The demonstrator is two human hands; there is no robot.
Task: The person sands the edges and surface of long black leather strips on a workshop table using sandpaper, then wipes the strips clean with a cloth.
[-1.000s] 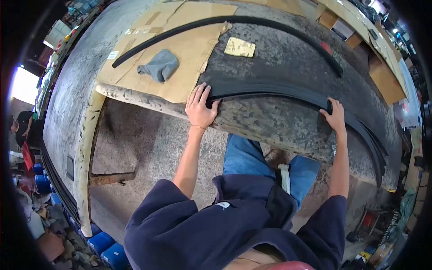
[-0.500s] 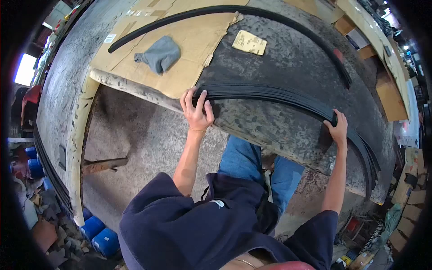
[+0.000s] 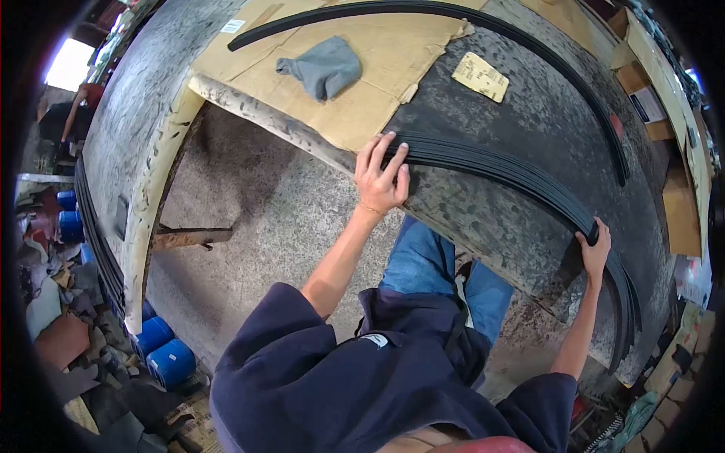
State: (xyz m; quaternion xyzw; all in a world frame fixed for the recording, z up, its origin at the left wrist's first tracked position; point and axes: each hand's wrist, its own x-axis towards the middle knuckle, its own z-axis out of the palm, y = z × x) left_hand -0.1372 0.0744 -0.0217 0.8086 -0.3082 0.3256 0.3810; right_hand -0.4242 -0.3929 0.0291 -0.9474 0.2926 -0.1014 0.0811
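Observation:
A bundle of long, flexible black strips (image 3: 483, 160) lies curved along the near side of the worktable (image 3: 483, 215). My left hand (image 3: 381, 177) is closed around its left end, fingers over the top at the table's front edge. Farther right, my right hand (image 3: 595, 245) grips the same bundle, with fingers bent over it and thumb on the near side. Past that hand the strips fan apart into loose ends (image 3: 625, 325). My palms hide the parts of the strips they cover.
Cardboard (image 3: 362, 117) covers part of the table, with a grey cloth (image 3: 325, 68) on it. A yellowish card (image 3: 480, 76) and another long black strip (image 3: 544, 57) lie beyond. Cardboard boxes (image 3: 683, 211) stand at right. Blue containers (image 3: 170, 362) and scraps sit at left, near another person's arm (image 3: 73, 113).
My view has turned, so the table and its contents appear farther right. Both hands keep their hold on the strips, with little change against the table.

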